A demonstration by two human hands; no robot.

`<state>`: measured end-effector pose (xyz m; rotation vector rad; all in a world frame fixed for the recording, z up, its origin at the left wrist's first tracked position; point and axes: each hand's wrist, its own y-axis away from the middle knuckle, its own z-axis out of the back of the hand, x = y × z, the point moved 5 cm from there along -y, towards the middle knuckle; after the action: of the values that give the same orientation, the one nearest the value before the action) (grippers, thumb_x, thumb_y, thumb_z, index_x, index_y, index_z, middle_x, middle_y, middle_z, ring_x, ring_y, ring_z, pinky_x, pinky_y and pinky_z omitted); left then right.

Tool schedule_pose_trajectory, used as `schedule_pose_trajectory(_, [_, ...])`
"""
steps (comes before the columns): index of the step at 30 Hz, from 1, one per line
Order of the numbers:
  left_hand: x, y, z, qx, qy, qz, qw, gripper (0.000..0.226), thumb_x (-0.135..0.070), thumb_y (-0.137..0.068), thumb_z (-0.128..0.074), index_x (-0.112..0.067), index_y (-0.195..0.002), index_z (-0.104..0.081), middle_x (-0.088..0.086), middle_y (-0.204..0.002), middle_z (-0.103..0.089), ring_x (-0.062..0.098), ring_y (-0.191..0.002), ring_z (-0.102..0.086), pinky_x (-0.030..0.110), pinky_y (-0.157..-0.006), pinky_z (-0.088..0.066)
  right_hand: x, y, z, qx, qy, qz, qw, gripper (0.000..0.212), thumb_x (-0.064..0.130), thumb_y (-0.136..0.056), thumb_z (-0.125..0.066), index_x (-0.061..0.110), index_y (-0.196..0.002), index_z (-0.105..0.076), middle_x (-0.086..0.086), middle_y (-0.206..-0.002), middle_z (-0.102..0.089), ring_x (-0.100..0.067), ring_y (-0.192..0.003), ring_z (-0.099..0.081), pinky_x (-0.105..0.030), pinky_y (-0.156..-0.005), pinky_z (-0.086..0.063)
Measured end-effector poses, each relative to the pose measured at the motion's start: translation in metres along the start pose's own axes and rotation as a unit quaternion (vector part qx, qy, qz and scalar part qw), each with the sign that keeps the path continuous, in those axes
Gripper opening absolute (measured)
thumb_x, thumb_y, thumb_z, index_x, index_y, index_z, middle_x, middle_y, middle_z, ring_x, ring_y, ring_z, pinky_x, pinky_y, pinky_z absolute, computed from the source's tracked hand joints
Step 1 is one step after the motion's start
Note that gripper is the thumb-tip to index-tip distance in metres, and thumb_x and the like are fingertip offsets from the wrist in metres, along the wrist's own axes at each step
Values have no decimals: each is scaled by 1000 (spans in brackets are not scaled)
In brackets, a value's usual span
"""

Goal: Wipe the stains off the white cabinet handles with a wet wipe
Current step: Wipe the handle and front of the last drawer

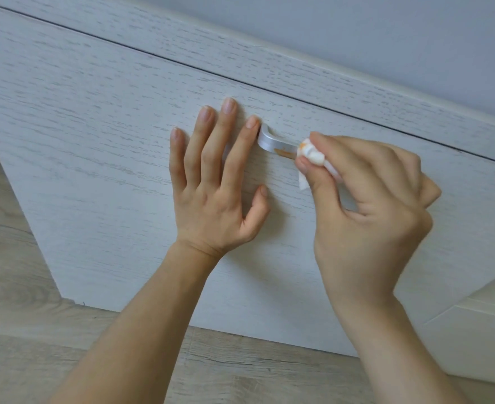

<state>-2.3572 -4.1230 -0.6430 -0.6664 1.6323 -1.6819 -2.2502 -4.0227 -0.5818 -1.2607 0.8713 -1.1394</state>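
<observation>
The left hand (214, 182) lies flat and spread wide on the white cabinet front (100, 147), holding nothing, its index fingertip touching the left end of the handle (272, 142); this looks like bracing, to keep the panel from giving while the other hand rubs. The right hand (368, 199) pinches a bunched wet wipe (313, 157) between thumb and forefingers and presses it against the right part of the handle, which sits in the upper middle of the cabinet front, just below the dark seam (182, 65) along its top edge. Bunching the wipe probably gives a firm pad for scrubbing. An orange-brown stain (282, 151) shows on the handle's lower edge just left of the wipe, and the wipe itself carries orange marks, so the job seems only partly done. The right end of the handle is hidden behind the wipe and fingers, so any stain there cannot be judged. The underside of the handle is out of sight too. Only one handle is in view. Wooden floor (16, 301) shows below the cabinet's lower edge.
</observation>
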Motion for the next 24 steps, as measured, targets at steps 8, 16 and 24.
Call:
schedule_pose_trajectory(8, [0,-1,0,5,12,7,1000,62,-39,-84,-42,-14,-140,-34,10,-146,-28,25,-139,-19,42,-117,-7,10,1,-9,11,5,23,1000,9,24,-90,-65,22,-94,-74,14,-91,-67,-11,-89,-57,-40,-80,-35])
schedule_pose_trajectory(16, [2,-1,3,3,13,-7,1000,61,-36,-84,-45,-13,-140,-38,7,-146,-32,26,-139,-23,42,-116,-9,4,3,-2,14,-18,0,1000,8,24,-89,-67,23,-96,-71,19,-94,-62,-7,-91,-55,-44,-80,-37])
schedule_pose_trajectory(24, [2,-1,3,7,16,-7,1000,62,-37,-83,-45,-13,-140,-37,8,-146,-33,26,-139,-23,42,-116,-9,10,-1,-5,10,21,9,1000,8,26,-89,-67,24,-93,-73,19,-91,-65,-11,-89,-58,-38,-83,-29])
